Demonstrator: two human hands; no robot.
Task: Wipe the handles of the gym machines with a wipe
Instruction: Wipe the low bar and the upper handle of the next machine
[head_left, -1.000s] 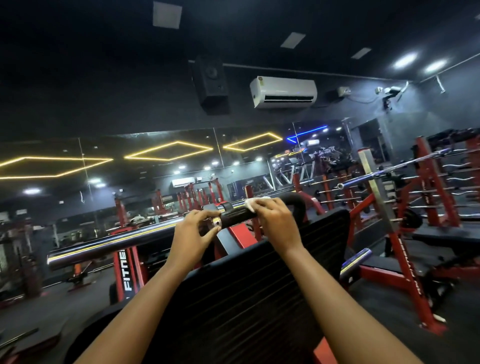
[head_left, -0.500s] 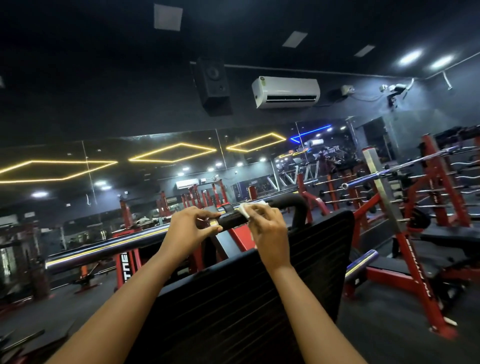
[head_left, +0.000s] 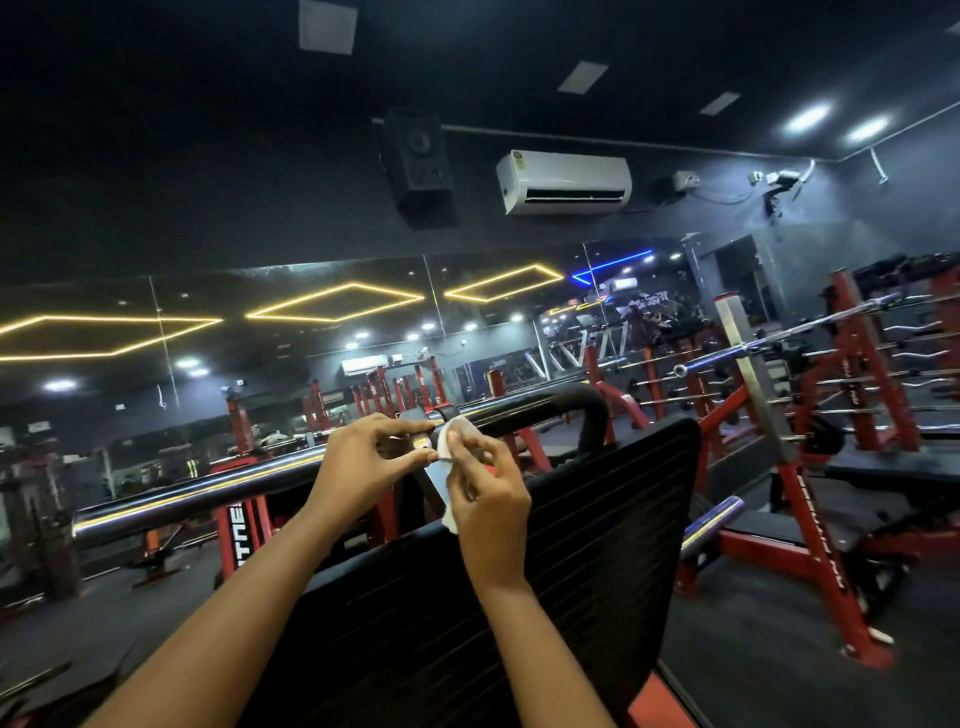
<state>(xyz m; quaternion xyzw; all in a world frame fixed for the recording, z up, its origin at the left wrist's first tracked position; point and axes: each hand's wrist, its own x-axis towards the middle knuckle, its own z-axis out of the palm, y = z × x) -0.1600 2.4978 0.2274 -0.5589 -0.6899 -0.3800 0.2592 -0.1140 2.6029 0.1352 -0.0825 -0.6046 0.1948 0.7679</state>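
A white wipe (head_left: 453, 441) is held between both hands just in front of the machine's black curved handle (head_left: 550, 405). My right hand (head_left: 488, 483) grips the wipe, whose lower end hangs below the palm. My left hand (head_left: 363, 465) pinches the wipe's left edge between thumb and forefinger. Neither hand touches the handle now. A chrome bar (head_left: 197, 499) runs from the handle down to the left. Below the hands stands the machine's black ribbed back pad (head_left: 571, 545).
Red weight benches and racks (head_left: 810, 478) with barbells (head_left: 779, 343) fill the right side. A mirror wall (head_left: 260, 364) lies ahead, with more red frames (head_left: 236, 525) in front of it. Dark floor (head_left: 753, 649) lies to the right of the pad.
My right hand has come off the handle and dropped toward me with the wipe. My left hand has let go of the bar and now pinches the wipe's edge.
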